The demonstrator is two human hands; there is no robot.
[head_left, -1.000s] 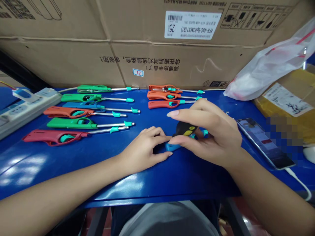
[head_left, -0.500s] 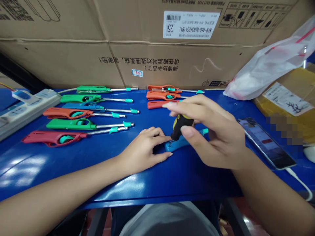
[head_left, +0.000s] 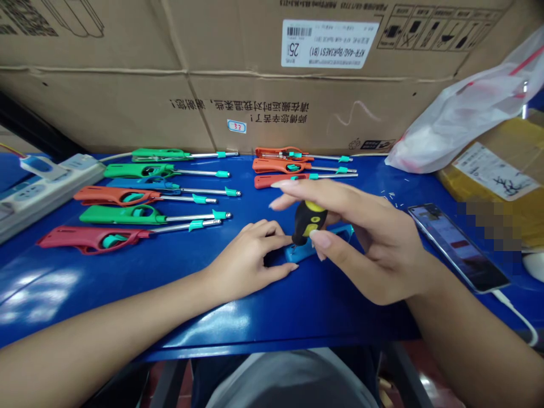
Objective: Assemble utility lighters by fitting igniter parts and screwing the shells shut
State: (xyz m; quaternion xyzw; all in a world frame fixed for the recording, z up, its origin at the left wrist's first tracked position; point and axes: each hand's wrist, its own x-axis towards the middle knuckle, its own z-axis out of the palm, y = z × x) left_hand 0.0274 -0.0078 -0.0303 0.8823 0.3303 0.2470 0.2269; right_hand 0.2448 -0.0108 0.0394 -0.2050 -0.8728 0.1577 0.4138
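pinching a screwdriver, right hand closed; left hand closed on blue lighter.

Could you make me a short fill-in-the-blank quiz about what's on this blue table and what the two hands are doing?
1. The right hand holds a black and yellow ____ upright.
2. The left hand steadies a ____-coloured lighter on the table.
3. At the left edge lies a white power ____.
4. A ____ lies flat to the right of the hands, screen up.

Missing words: screwdriver; blue; strip; phone
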